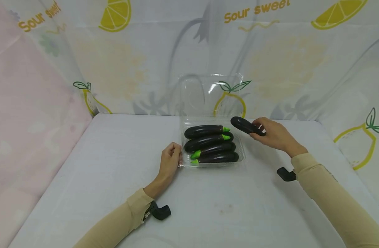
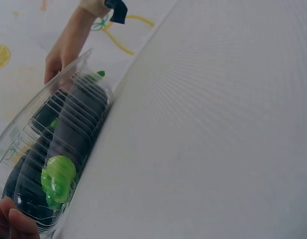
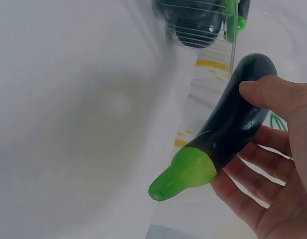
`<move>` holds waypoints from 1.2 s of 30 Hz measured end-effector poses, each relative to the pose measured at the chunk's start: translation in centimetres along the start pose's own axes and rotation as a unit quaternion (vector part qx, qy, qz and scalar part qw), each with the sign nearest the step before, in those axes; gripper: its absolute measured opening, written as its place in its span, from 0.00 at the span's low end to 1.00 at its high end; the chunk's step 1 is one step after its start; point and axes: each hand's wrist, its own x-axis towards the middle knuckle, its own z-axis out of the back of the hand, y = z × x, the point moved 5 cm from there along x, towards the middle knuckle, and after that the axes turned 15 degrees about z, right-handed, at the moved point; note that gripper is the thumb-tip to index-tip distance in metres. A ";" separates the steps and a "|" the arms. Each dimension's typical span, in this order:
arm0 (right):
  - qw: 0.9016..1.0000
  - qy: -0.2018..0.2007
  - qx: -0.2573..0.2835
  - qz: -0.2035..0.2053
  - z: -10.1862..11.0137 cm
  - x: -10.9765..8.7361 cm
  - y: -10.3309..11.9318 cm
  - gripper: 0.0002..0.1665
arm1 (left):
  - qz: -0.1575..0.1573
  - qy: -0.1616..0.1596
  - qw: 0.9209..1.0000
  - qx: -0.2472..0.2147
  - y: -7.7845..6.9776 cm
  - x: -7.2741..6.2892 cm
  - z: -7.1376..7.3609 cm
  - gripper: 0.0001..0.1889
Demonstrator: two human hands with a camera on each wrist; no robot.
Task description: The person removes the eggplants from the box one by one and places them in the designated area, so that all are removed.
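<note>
My right hand (image 1: 274, 135) holds a dark eggplant (image 1: 244, 125) off to the right of a clear plastic box (image 1: 241, 156), raised above the table. In the right wrist view the thumb lies across one side of that eggplant (image 3: 228, 119) and the fingers support the other; its green cap points away from the box. Several more eggplants (image 1: 212, 141) lie side by side inside the box, their green caps facing different ways. At the box's left edge, my left hand (image 1: 170, 160) pinches the rim with curled fingers. Its fingertips (image 2: 21, 221) show in the left wrist view.
The box's transparent lid (image 1: 195, 96) stands upright behind it, near the printed backdrop cloth (image 1: 140, 51). A white cloth covers the table (image 1: 124, 148). Dark camera mounts (image 1: 161, 212) stick out from both wrists.
</note>
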 end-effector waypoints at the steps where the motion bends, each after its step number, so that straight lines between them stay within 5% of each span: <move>1: 1.000 0.001 0.001 -0.004 0.0 -0.1 -0.1 0.23 | 0.000 0.001 1.000 -0.001 0.0 0.0 0.0 0.12; 19: 0.994 0.036 0.052 -0.085 -0.5 -1.5 -1.8 0.32 | 0.005 0.009 1.000 -0.010 0.1 0.1 0.0 0.13; 36: 0.968 0.078 0.145 -0.190 -1.9 -3.4 -2.9 0.42 | 0.003 0.002 1.000 0.004 -0.1 0.0 0.1 0.13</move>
